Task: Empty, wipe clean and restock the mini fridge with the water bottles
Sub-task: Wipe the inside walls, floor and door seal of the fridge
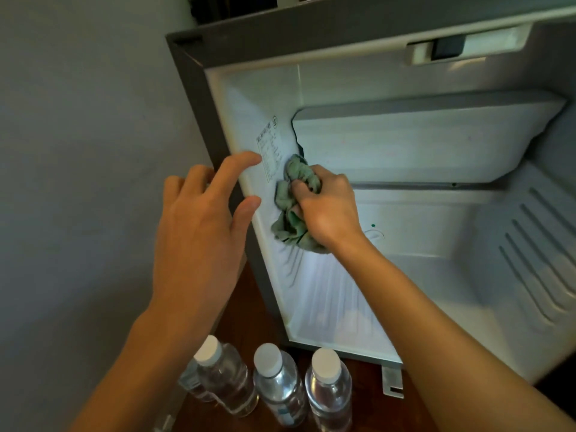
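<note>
Mini fridge (199, 98) open on wooden surface (246, 307), white ribbed interior, right side cut off. Label (269, 151) on left wall unreadable. My right hand (327, 210) grip bunched round green cloth (293, 210) against that wall; left hand (199, 232) grip wide, on frame. Water bottles (280, 385) upright in front, one half hidden.

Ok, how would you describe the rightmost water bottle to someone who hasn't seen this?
Below the open mini fridge, clear white-capped water bottles stand in a row on dark wood. The rightmost water bottle ends the row, nearest the metal bracket under the fridge's front edge.
</note>
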Tool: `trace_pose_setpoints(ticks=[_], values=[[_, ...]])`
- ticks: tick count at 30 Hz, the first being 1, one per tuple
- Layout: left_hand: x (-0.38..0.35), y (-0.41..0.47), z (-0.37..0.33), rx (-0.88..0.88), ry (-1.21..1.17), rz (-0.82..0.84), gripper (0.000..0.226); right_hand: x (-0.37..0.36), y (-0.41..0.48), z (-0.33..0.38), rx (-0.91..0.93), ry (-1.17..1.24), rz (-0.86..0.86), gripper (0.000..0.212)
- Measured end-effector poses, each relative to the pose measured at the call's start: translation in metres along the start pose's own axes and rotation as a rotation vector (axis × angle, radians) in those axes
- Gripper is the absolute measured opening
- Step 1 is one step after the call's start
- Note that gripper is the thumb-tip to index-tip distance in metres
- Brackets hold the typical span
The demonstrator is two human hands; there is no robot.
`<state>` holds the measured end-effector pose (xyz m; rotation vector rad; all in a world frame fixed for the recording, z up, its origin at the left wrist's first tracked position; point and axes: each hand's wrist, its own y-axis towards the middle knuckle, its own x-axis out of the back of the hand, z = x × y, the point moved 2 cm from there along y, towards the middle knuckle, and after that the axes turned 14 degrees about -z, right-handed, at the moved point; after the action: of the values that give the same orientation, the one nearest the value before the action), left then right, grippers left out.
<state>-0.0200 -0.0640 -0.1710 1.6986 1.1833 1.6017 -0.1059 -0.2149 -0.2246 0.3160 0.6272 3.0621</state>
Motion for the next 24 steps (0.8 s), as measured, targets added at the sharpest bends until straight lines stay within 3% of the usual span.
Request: trace_pose_setpoints(ticks=[4,7,10,13,18,21,24], values=[[0.001,0.002,0.002,-0.016,0.000,0.020,0.041,0.004,-0.006,0.007,0.044,-0.076,0.041,0.021],[-0.001,0.000,0.002,-0.010,-0.012,0.002,0.039,0.019,-0.037,0.016,0.117,-0.109,0.120,0.011],[-0.002,-0.002,0.001,-0.007,-0.016,-0.009,0.039,0.034,-0.047,0.025,0.042,0.076,0.174,0.015],[-0.004,-0.002,0.001,-0.012,-0.026,-0.016,0.040,0.035,-0.030,0.045,-0.073,0.305,0.067,0.019],[0.001,0.001,0.000,-0.003,-0.042,0.018,0.040,0.011,0.032,0.095,0.098,0.231,-0.174,0.019],[0.003,0.006,0.001,-0.008,-0.048,0.043,0.042,0.008,0.036,0.096,0.136,0.167,-0.202,0.031],[0.004,0.009,0.006,0.011,-0.113,0.079,0.044,0.016,0.000,0.079,0.233,0.170,-0.121,0.023]])
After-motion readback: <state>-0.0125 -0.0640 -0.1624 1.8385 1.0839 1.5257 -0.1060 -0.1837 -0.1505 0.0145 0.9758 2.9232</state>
